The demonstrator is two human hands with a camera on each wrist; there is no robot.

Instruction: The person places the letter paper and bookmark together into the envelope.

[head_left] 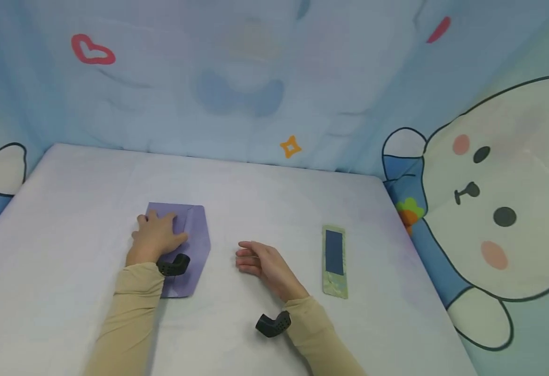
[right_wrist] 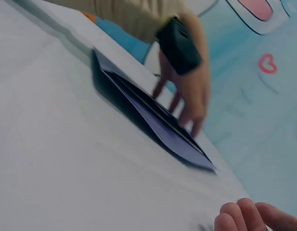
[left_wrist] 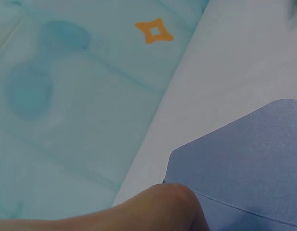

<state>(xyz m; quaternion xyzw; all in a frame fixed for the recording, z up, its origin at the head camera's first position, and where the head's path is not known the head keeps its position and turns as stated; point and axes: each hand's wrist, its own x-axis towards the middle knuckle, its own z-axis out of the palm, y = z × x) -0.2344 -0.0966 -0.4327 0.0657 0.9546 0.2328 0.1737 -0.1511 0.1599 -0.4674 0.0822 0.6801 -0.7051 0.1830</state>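
Note:
A purple envelope lies on the white-covered table, its flap side spread out toward the right. My left hand rests on it with fingers apart, the thumb on the envelope's middle. In the right wrist view, the left fingers point down onto the envelope, whose mouth gapes a little. My right hand is to the right of the envelope, apart from it, its fingers loosely bent around nothing. Further right lies a narrow green card with a dark blue panel.
The white tablecloth reaches back to a light blue printed curtain. At the right, a large cartoon bear print borders the table edge. Each wrist carries a small black device.

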